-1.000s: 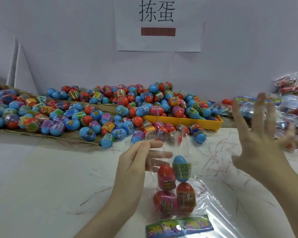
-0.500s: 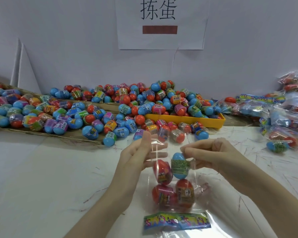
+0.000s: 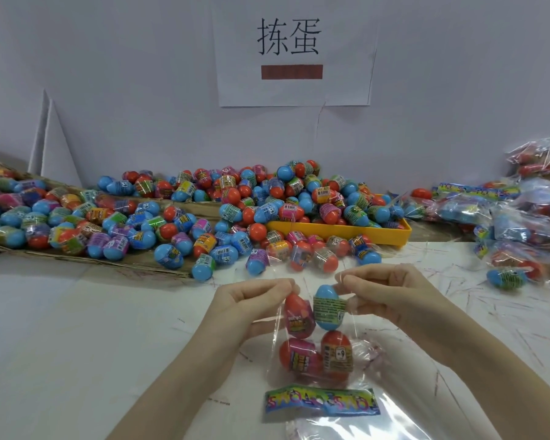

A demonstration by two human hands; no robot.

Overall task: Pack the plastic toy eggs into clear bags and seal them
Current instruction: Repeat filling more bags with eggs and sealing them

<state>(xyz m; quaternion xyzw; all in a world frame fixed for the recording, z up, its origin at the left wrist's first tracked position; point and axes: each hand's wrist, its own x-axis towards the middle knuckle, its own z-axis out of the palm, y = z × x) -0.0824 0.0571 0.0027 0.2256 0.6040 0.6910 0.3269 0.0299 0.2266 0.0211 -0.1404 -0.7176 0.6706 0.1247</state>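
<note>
A clear bag point(image 3: 359, 341) lies on the white table point(image 3: 77, 344) in front of me, its colourful printed header point(image 3: 321, 403) nearest me. Inside are several toy eggs: three red ones point(image 3: 299, 354) and one blue egg point(image 3: 327, 308) with a green label. My left hand point(image 3: 251, 306) pinches the bag's open end on the left. On the right side of that opening my right hand point(image 3: 391, 293) pinches the film just above the blue egg. Both hands hold the mouth slightly off the table.
A big heap of loose red and blue eggs point(image 3: 204, 217) covers flattened cardboard point(image 3: 134, 265) and a yellow tray point(image 3: 346, 231) at the back. Filled bags point(image 3: 521, 223) pile up at the right. More clear bags point(image 3: 378, 427) lie under the held one. A paper sign point(image 3: 292, 49) hangs on the wall.
My right hand came down from the raised open position at the right and took hold of the bag's mouth. The left hand closed its fingers into a pinch on the other side.
</note>
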